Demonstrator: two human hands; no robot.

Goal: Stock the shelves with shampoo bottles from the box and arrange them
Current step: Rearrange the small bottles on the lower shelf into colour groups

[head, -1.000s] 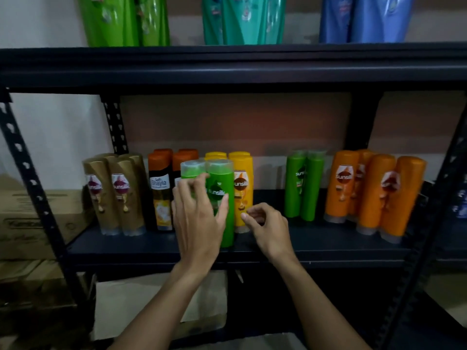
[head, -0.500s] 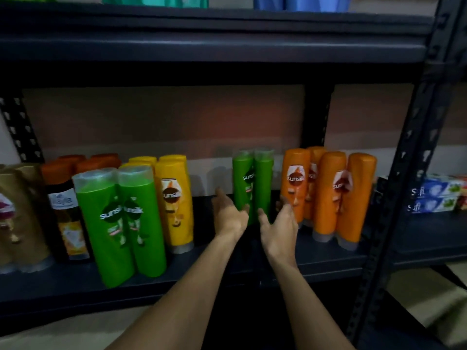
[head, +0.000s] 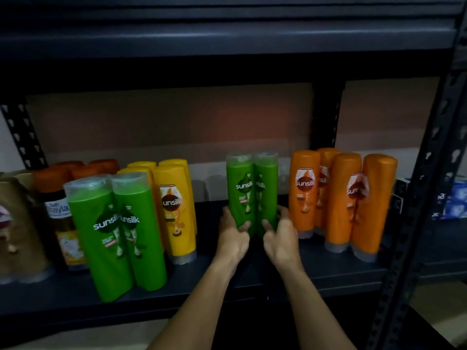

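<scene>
Left grip [head: 233, 238] and right grip [head: 280, 241] clasp the glossy, clear-capped green bottle pair [head: 252, 193].

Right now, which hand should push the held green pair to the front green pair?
Right, likely. Right hand is on the held green pair's side away from the front green pair; left hand lies between them.

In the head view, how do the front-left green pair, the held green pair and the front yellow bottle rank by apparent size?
1. front-left green pair, largest, but nearest the camera.
2. held green pair and front yellow bottle: too alike to rank; the pair is wider, the bottle taller.
</scene>
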